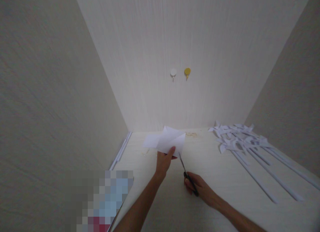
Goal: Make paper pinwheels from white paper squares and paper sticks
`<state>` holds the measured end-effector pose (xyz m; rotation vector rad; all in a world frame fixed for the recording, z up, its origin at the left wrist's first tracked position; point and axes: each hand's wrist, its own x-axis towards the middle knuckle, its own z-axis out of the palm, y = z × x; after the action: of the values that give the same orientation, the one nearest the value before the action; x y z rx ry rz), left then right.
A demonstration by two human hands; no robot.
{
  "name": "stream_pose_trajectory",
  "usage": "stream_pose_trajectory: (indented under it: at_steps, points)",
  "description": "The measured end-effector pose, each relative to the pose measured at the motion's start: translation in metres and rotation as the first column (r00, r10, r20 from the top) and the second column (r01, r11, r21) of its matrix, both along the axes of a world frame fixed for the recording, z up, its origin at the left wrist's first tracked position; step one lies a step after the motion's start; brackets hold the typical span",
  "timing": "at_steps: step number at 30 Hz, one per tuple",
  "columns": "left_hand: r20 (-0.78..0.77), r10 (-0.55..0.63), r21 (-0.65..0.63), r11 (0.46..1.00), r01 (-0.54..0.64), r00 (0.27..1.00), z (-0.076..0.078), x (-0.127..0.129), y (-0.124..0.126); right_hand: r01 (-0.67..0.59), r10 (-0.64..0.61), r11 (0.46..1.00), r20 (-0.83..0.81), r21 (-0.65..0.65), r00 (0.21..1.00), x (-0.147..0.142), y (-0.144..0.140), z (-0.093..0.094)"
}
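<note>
Fingers of the left hand (163,162) pinch a white paper sheet (166,140) by its near edge, above the pale table (215,178). Right hand (197,187) grips scissors (186,172) (blades meeting the sheet). Paper pinwheels (240,138) lie farther right.

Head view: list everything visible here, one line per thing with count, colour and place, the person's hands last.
paper sheet: one, white, folded, held up above the table's middle
scissors: one pair, dark handles, blades pointing at the sheet's lower edge
paper pinwheels: a pile, count unclear, white, on long white sticks, right side of the table
white strips: a few, along the table's left edge by the wall
wall hooks: two, one white, one yellow, on the back wall
table: one, pale wood grain
left hand: pinches the sheet's lower edge
right hand: grips the scissors' handles
</note>
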<state>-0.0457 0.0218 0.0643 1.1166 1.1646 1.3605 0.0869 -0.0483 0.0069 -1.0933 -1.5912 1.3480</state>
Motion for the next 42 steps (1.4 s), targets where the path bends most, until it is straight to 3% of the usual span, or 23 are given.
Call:
stream_pose_trajectory:
  at_steps: [18,27,42]
  points:
    - [0.003,-0.011,0.024,1.000,0.010,1.000,-0.004,-0.001,0.001,-0.009,0.009,1.000,-0.002,-0.007,1.000,-0.001,-0.001,0.002]
    - [0.007,-0.008,0.004,1.000,0.008,1.000,0.001,0.000,-0.002,0.000,0.000,1.000,0.018,-0.001,1.000,-0.001,-0.001,0.003]
    - [-0.001,-0.010,0.022,1.000,0.010,1.000,0.000,-0.001,-0.001,0.012,-0.012,1.000,0.046,0.002,0.999,0.000,0.001,-0.007]
